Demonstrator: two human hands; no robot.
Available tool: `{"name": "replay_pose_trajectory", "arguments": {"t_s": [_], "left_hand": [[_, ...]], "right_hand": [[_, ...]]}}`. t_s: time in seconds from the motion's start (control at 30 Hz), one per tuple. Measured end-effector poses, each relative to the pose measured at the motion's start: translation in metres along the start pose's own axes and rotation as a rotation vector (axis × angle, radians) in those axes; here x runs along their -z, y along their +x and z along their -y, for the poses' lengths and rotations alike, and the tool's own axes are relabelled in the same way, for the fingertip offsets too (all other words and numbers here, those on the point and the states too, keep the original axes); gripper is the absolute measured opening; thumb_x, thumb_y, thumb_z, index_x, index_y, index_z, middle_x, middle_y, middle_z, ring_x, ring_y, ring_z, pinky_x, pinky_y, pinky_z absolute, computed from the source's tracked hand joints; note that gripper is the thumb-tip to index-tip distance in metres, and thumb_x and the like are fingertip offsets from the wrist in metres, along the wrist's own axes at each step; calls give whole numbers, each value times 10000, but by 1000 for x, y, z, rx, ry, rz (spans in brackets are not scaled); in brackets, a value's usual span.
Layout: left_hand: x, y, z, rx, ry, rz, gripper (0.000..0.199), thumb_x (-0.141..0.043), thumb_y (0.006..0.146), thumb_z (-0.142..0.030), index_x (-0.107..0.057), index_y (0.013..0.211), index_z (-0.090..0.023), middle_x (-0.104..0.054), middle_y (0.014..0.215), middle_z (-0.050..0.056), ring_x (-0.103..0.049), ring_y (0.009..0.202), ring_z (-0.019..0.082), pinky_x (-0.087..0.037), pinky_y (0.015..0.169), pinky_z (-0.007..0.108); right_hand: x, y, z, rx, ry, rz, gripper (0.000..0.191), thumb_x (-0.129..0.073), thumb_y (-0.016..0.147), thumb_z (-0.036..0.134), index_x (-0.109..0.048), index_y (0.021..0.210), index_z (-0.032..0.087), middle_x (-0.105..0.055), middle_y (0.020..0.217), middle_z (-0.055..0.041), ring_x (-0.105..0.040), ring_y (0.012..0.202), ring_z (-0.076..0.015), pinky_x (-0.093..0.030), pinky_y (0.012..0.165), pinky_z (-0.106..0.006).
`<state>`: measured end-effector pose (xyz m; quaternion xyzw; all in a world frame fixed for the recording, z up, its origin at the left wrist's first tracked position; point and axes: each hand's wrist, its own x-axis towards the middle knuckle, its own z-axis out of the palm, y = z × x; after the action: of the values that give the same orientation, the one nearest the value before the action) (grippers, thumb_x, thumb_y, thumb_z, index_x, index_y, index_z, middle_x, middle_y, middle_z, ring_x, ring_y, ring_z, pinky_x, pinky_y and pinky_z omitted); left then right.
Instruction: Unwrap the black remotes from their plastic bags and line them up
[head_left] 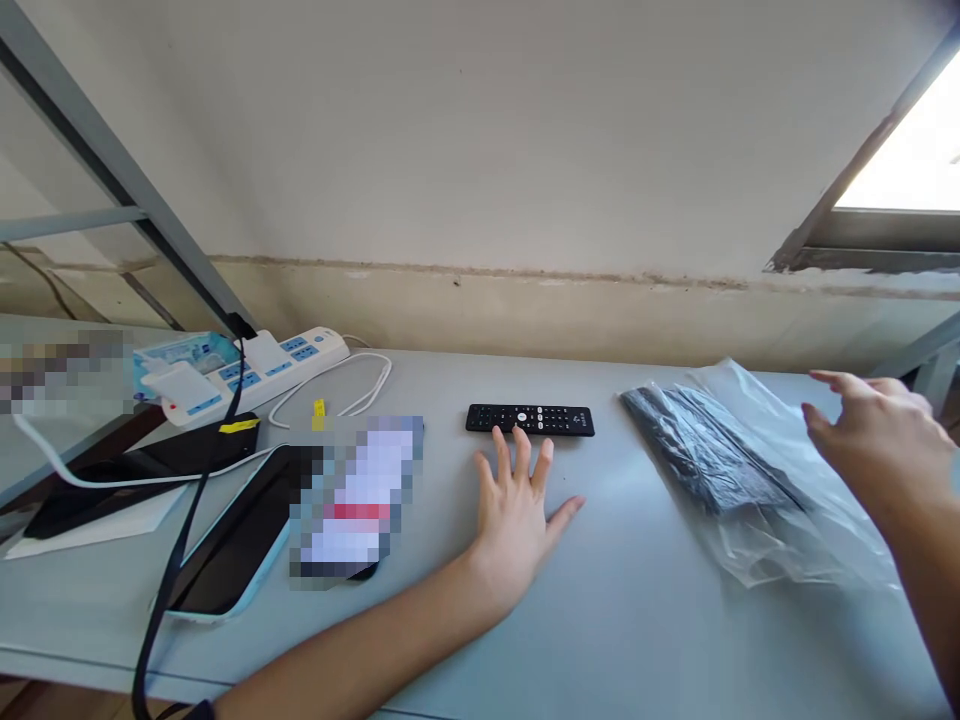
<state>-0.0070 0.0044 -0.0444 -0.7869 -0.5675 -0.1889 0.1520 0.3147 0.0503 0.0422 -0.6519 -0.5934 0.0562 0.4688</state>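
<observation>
The black remote control (530,420) lies flat on the table, buttons up, its long side running roughly along the wall. Behind the remote rises the pale wall (480,150), its lower band yellowish and divided off by a rough brown line. Beneath the remote spreads the grey table (637,650). To the remote's right sits a clear plastic bag (780,555), crumpled, with a dark wrapped packet (697,440) inside. To the remote's left and slightly behind it, a white power strip (278,370) with blue socket panels slants across the table. The left hand (514,520) is just in front of the remote, palm down, fingers spread wide, the foremost fingertips at its near edge; I cannot tell whether they press on it. Well to the remote's right, beside the bag, the right hand (881,430) has its fingers loosely apart and holds nothing visible. Left of the remote and nearer the viewer lie a smartphone in a light-blue case (240,540) and, closer to the remote, a blurred lit phone (360,490). Farther left than that phone's top end is a small yellow tag (319,414), about level with the remote.
</observation>
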Motion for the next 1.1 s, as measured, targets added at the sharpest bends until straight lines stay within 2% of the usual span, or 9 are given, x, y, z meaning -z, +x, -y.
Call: {"name": "replay_pose_trajectory", "arguments": {"t_s": [0.03,0.1,0.23,0.37,0.57,0.77,0.9,1.0,1.1], "left_hand": [[0,1,0,-3,0,-3,645,-392,887,-621,-471,1337,-166,-492,1354,214,-432,1262,428,-466,893,578],[0,2,1,-11,-1,-1,671,-391,877,-645,-490,1328,-157,-511,1337,214,-447,1251,427,-474,894,566],[4,7,3,-23,-16,50,704,-356,881,-663,-505,1321,-135,-510,1346,215,-450,1258,416,-484,901,544],[11,13,7,-18,-74,144,704,-311,900,-655,-469,1353,-140,-481,1381,201,-420,1293,389,-471,937,528],[16,18,9,-19,-160,265,753,-308,892,-671,-395,1406,-128,-391,1450,216,-340,1350,392,-432,996,540],[18,19,8,-3,-168,297,761,-296,890,-678,-356,1430,-145,-326,1497,190,-272,1386,382,-388,1048,542],[20,19,6,-65,-160,236,735,-297,904,-654,-351,1423,-136,-327,1495,192,-260,1393,373,-384,1051,527],[21,16,3,-135,-174,146,685,-304,921,-620,-380,1393,-129,-355,1474,200,-282,1383,370,-395,1034,510],[23,14,0,-189,-203,57,619,-339,931,-576,-430,1337,-118,-419,1420,204,-343,1348,359,-417,1001,487]], "right_hand": [[-7,-5,15,48,-214,-92,174,-592,677,468,-554,758,319,-542,889,-118,-501,1079,-424,-414,844,-667],[-24,-16,42,201,-311,-91,269,-433,793,520,-600,876,325,-573,993,-117,-514,1091,-386,-353,944,-670],[-60,-37,58,385,-233,288,445,-454,784,645,-643,1035,330,-597,1205,-82,-540,1138,-346,-369,981,-622],[-80,-49,43,443,-220,421,574,-437,767,711,-632,1136,317,-558,1315,-72,-459,1263,-344,-319,1041,-622],[-82,-46,33,446,-327,339,619,-373,787,707,-659,1096,253,-628,1209,-116,-559,1146,-352,-422,954,-597],[-76,-46,44,428,-511,325,513,-352,806,595,-682,1015,262,-689,1025,-94,-653,869,-323,-529,652,-476],[-68,-47,59,326,-631,219,473,-338,799,585,-685,895,279,-684,936,-97,-647,804,-305,-400,397,-321],[-62,-48,65,231,-684,195,424,-410,759,608,-677,821,284,-675,838,-92,-624,665,-280,-318,364,-288],[-62,-49,62,215,-708,175,378,-498,715,599,-672,785,271,-662,766,-102,-595,590,-276,-285,369,-291]]}}
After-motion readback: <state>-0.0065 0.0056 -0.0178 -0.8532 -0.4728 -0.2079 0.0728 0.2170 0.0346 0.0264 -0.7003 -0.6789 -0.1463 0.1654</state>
